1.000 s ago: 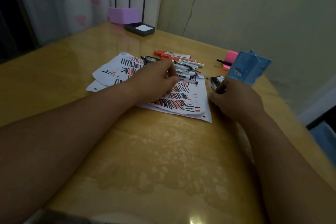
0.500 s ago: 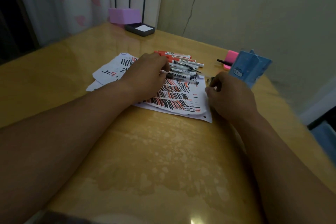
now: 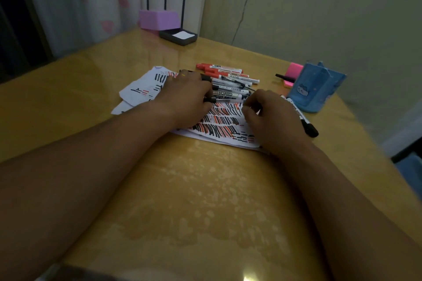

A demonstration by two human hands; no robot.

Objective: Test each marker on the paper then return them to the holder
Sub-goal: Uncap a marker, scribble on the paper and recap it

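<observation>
Here both hands are lying over the paper (image 3: 219, 129), a white sheet full of short black and red strokes. The left hand (image 3: 187, 100) is pressing flat on a heap of markers (image 3: 228, 82), fingers curled around one thin pen. The right hand (image 3: 271, 118) is pinching something small; what it is, I cannot tell. A black marker (image 3: 304, 121) is lying beside it. The blue holder (image 3: 316, 89) is standing near on the glossy yellow surface (image 3: 205, 201), with a pink pad (image 3: 293, 73) behind.
</observation>
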